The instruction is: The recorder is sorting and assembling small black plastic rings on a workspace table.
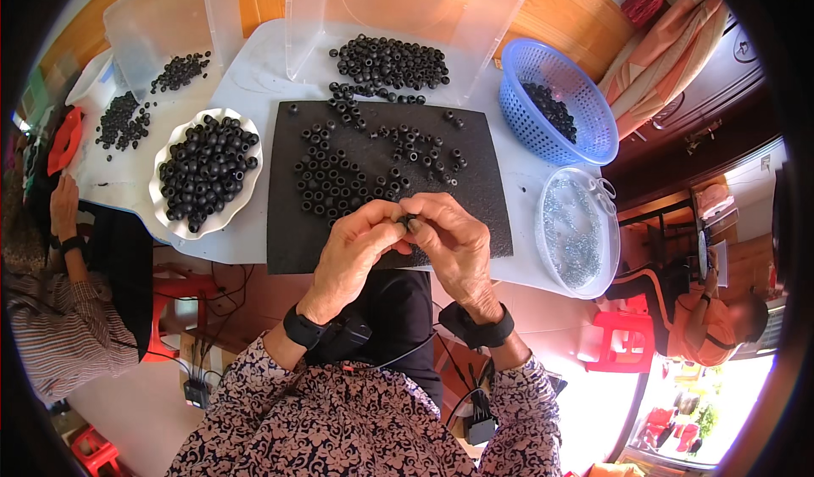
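Over the near part of a black mat (492, 214), my left hand (360, 244) and my right hand (456, 244) meet, thumbs and forefingers pinched together. A small black bead (409, 220) shows between the fingertips, mostly covered by them; its hole cannot be seen. Just beyond my hands, many loose black beads (331, 172) lie spread on the mat, several with their holes facing up. To the left stands a scalloped white plate (161, 210) heaped with rounder black beads (208, 167). Dark bands circle both my wrists.
At the back, a clear plastic bin (407, 2) lies behind piled beads (390, 61); another bin (161, 19) stands left. On the right are a blue perforated basket (593, 95) and a round clear container (614, 252) of glassy beads. People sit left and right, near red stools (623, 341).
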`<state>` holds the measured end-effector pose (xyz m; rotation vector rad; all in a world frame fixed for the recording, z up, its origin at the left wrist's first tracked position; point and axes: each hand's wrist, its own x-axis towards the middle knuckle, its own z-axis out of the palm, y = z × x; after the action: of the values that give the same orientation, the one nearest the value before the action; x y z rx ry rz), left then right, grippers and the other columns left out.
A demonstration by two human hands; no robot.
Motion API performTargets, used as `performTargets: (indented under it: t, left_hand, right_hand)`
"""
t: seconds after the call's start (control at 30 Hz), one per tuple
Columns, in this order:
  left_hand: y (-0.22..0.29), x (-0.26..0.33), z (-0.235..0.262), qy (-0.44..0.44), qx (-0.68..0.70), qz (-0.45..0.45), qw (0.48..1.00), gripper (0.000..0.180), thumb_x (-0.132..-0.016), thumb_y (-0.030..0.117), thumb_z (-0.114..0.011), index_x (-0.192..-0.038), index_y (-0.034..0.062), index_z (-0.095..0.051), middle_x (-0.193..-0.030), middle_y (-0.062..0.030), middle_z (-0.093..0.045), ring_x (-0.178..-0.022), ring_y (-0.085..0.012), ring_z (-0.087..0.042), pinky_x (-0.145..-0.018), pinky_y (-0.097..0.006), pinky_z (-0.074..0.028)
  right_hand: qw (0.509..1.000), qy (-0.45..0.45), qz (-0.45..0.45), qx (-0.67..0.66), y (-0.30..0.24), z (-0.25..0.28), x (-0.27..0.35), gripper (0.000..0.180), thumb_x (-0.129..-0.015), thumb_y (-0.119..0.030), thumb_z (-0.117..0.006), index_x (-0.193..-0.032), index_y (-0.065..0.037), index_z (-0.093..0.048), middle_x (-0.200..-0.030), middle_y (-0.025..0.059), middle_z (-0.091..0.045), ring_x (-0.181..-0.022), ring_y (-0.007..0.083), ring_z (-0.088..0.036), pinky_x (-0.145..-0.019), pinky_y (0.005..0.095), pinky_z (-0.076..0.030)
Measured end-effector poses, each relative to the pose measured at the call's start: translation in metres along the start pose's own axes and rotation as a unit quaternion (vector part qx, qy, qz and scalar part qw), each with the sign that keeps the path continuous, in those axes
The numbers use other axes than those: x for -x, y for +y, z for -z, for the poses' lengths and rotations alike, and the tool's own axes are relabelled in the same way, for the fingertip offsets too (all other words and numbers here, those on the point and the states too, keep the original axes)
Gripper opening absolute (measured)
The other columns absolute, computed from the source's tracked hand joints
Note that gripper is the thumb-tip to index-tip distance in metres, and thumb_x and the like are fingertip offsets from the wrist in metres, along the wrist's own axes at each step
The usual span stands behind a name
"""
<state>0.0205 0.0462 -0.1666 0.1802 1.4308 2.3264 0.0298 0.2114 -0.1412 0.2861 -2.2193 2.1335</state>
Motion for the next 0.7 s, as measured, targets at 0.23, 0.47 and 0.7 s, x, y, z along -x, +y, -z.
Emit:
performTargets:
  t: [0.23, 0.47, 0.7]
  left_hand:
    - [-0.008, -0.001, -0.007, 0.045, 0.059, -0.011, 0.997, 0.012, -0.094, 0.013, -0.057, -0.101, 0.0043, -0.064, -0.083, 0.0056, -0.060, -0.067, 0.0026, -0.048, -0.055, -0.014, -0.033]
    - [-0.017, 0.000, -0.006, 0.041, 0.098, 0.025, 0.994, 0.009, -0.096, 0.011, -0.057, -0.097, 0.0061, -0.063, -0.079, 0.0093, -0.052, -0.062, 0.0030, -0.037, -0.053, -0.015, -0.029]
    - [-0.021, -0.001, -0.001, 0.005, 0.078, 0.030, 0.997, 0.016, -0.096, 0.006, -0.052, -0.110, 0.0006, -0.060, -0.102, -0.0014, -0.060, -0.095, -0.0083, -0.057, -0.087, -0.025, -0.048]
  right_hand:
    - [0.992, 0.013, 0.073, 0.098, 0.002, -0.004, 0.007, 0.034, -0.081, 0.007, -0.063, -0.114, -0.001, -0.067, -0.113, 0.0103, -0.063, -0.088, 0.0151, -0.062, -0.081, 0.0285, -0.053]
    - [0.970, 0.072, 0.129, 0.193, 0.019, -0.014, 0.013, 0.042, -0.072, 0.009, -0.070, -0.113, -0.003, -0.067, -0.108, 0.0074, -0.064, -0.082, 0.0179, -0.061, -0.074, 0.0288, -0.053]
    - [0.944, 0.129, 0.190, 0.239, 0.032, -0.020, 0.011, 0.037, -0.071, 0.008, -0.072, -0.106, -0.003, -0.068, -0.103, 0.0078, -0.066, -0.084, 0.0222, -0.061, -0.072, 0.0312, -0.053]
